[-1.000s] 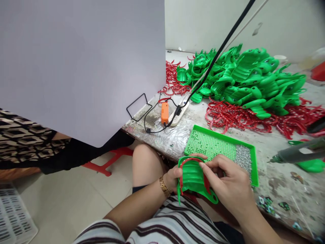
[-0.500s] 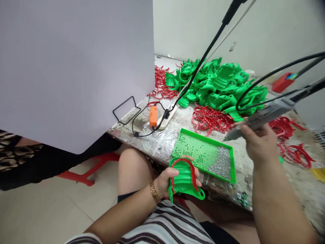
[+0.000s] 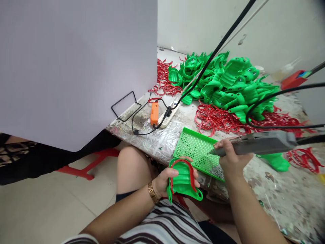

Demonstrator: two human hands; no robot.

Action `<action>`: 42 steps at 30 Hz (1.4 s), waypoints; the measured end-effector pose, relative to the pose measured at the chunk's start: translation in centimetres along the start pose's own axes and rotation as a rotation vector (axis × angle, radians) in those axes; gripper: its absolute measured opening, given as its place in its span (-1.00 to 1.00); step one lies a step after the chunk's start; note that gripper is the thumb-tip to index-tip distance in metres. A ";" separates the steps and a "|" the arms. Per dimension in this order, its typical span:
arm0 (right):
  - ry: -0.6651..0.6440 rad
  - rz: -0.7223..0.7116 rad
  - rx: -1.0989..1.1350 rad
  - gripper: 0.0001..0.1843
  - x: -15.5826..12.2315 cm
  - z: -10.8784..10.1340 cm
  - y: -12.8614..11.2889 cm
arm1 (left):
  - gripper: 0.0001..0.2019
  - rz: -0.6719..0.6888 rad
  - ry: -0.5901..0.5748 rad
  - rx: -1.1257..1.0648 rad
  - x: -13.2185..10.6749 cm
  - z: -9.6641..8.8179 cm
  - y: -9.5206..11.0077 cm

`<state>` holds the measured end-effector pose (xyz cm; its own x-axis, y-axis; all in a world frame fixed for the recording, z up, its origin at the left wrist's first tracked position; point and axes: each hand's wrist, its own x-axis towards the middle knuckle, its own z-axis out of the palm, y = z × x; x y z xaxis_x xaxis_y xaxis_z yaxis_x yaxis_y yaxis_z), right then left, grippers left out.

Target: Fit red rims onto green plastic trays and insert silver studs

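My left hand [image 3: 164, 178] is closed around a curved green plastic piece [image 3: 182, 176], thumb on its inner face. A red curved strip [image 3: 191, 169] lies along the inside of that piece's rim. Wrapped in my right hand [image 3: 233, 159] is a grey electric screwdriver [image 3: 264, 142], its tip pointing left over the perforated green tray [image 3: 194, 144]. Small metal screws [image 3: 217, 171] lie at the tray's right end, partly hidden by my right hand. The tip is apart from the green piece.
Behind the tray are heaps of green pieces [image 3: 233, 81] and red strips [image 3: 215, 120]. A power strip [image 3: 169, 117], orange adapter [image 3: 154, 113] and black wire frame [image 3: 126, 106] lie to the left. A large grey panel [image 3: 78, 67] blocks the left; black cables [image 3: 218, 47] hang across.
My right hand has brought the electric screwdriver left and down over the tray, turning it nearly level. My left hand keeps the green piece in almost the same place.
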<state>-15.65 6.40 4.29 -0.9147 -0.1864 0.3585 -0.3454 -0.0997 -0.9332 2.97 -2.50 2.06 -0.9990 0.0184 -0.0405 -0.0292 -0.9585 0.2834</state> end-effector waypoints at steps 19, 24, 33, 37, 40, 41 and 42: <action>0.034 0.021 -0.029 -0.61 -0.3 -0.4 1.5 | -0.34 -0.010 0.020 0.057 0.7 -0.1 0.1; 0.030 0.016 -0.023 -0.62 -0.4 -0.1 1.6 | -0.37 -0.008 0.000 0.032 0.7 -0.9 0.0; 0.017 -0.008 0.022 -0.66 -0.4 -0.1 0.4 | -0.34 0.000 0.020 0.050 0.7 0.0 -0.1; 0.011 -0.047 0.123 -0.70 -0.4 -0.4 -3.0 | -0.34 -0.037 -0.001 0.011 0.8 0.2 -0.5; -0.091 -0.117 0.314 -0.77 -0.9 -0.7 -6.4 | -0.38 -0.070 -0.031 -0.020 1.0 0.2 -1.1; -0.144 -0.143 0.370 -0.80 -1.2 -0.8 -7.5 | -0.40 -0.079 -0.042 -0.032 1.1 0.2 -1.3; -0.195 -0.159 0.409 -0.82 -1.7 -0.9 -8.5 | -0.41 -0.087 -0.050 -0.045 1.1 0.2 -1.5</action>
<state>-11.37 8.41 11.62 -0.7871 -0.3137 0.5312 -0.3316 -0.5110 -0.7930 1.90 -0.95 1.75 -0.9932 0.1154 -0.0145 -0.1155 -0.9645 0.2373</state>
